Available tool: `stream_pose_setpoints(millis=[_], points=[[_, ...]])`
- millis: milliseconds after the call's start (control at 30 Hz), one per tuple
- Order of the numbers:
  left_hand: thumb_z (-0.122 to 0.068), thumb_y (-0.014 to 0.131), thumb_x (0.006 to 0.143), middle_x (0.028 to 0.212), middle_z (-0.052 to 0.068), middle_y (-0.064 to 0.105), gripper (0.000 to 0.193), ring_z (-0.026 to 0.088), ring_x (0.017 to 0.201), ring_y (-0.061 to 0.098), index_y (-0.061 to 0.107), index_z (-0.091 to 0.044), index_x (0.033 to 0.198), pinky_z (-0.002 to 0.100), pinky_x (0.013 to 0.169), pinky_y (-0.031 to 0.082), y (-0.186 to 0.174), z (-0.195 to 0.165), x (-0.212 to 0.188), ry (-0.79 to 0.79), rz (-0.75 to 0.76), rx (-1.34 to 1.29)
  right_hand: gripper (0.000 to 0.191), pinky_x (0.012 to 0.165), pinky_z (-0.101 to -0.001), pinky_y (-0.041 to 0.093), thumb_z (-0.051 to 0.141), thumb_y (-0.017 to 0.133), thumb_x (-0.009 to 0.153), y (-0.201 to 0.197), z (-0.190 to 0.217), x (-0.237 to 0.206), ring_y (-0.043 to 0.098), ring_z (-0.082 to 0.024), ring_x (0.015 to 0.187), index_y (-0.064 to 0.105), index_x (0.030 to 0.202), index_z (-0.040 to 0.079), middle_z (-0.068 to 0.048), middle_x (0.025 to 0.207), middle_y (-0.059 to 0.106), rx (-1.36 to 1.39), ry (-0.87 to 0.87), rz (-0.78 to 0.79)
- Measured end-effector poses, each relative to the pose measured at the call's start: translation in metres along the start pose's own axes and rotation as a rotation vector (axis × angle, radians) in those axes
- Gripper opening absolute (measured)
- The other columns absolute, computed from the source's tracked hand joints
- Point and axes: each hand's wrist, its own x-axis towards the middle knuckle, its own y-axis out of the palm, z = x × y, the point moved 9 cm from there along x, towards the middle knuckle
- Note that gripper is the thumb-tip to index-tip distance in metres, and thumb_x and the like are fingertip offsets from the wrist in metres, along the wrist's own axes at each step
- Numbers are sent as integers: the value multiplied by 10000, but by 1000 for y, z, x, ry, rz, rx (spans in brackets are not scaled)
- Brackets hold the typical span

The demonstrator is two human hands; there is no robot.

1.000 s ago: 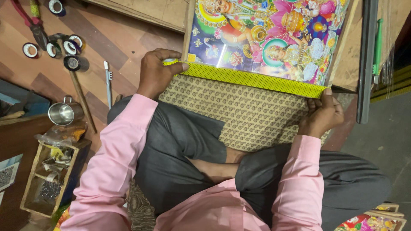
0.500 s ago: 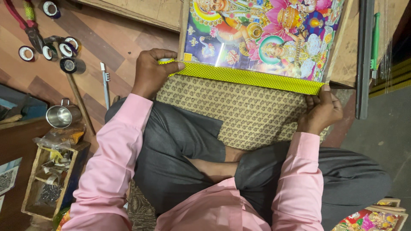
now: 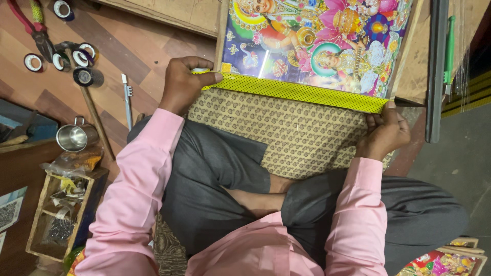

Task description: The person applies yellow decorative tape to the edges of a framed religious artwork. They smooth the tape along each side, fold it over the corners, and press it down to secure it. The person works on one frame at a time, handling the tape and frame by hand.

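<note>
Tape rolls [image 3: 76, 59], steel cup [image 3: 74, 137] leftward

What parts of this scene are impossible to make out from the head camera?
- Colourful picture: its top is cut off by the upper frame edge.
- Left hand: fingertips curl over the yellow dotted strip, hiding the strip's end.
- Right hand: its palm is turned away.
- Wooden box: contents too small to identify.

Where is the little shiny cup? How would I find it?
Start at the colourful glossy picture and go left across the wooden floor, past the black tape rolls. The small shiny steel cup lies beside a wooden compartment box. Nothing else nearby is round, silver and handled.
</note>
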Motion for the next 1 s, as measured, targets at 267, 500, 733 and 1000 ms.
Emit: stream_pose_setpoints(millis=[267,500,733,1000], points=[[21,834,717,833,100,737,219,179,735,715,716,52,899,287,700,584,9,23,12,-162,63,-299,157,447,-253,418,2,744,926,-3,0,7,541,-104,544,697,1075,-4,-67,761,619,-28,2,16],[64,789,712,819,145,735,180,222,718,734,696,56,866,336,697,618,15,25,9,-296,96,-417,246,540,-277,529,-12,631,883,-14,-13,28,669,-182,626,730,1096,-86,-126,872,753,-56,138,-3],[56,783,699,806,148,739,159,223,694,723,711,52,841,328,691,604,9,27,9,-277,77,-401,341,818,-357,545,-24,687,932,22,46,-16,681,-290,965,657,1266,-88,-196,1195,698,-518,-525,-13],[66,758,705,823,136,743,156,207,742,724,711,62,854,301,737,598,10,39,15,-178,113,-475,790,1255,-518,242,216,756,823,226,-48,-276,333,-396,1507,407,1482,-43,-237,1577,383,-1252,-946,1097]])
